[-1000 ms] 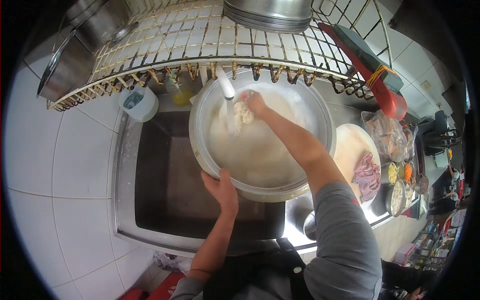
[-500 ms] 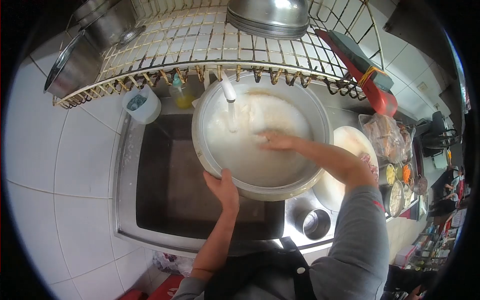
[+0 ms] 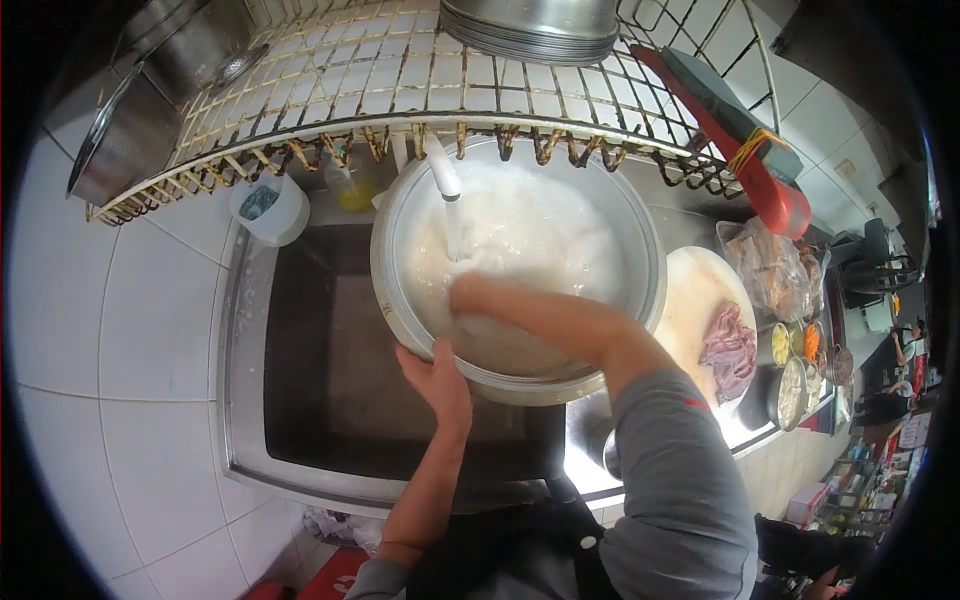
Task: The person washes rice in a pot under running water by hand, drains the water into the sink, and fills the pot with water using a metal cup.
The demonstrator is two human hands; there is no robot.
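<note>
A large round metal pot of cloudy white water stands over the right part of the sink. Water runs into it from a white faucet. My left hand grips the near left rim, thumb on the edge and fingers against the outer wall. My right hand is at the water below the stream, its fingers smeared by motion and partly under the surface. What lies beneath the cloudy water cannot be made out.
Overhead hangs a rusty wire rack with metal bowls. Right of the pot, raw meat lies on a round board, near bagged food. A white tub stands behind the sink. People are far right.
My right hand has swept left and nearer to me through the water. The surface is more churned and frothy. My left hand stays on the rim.
</note>
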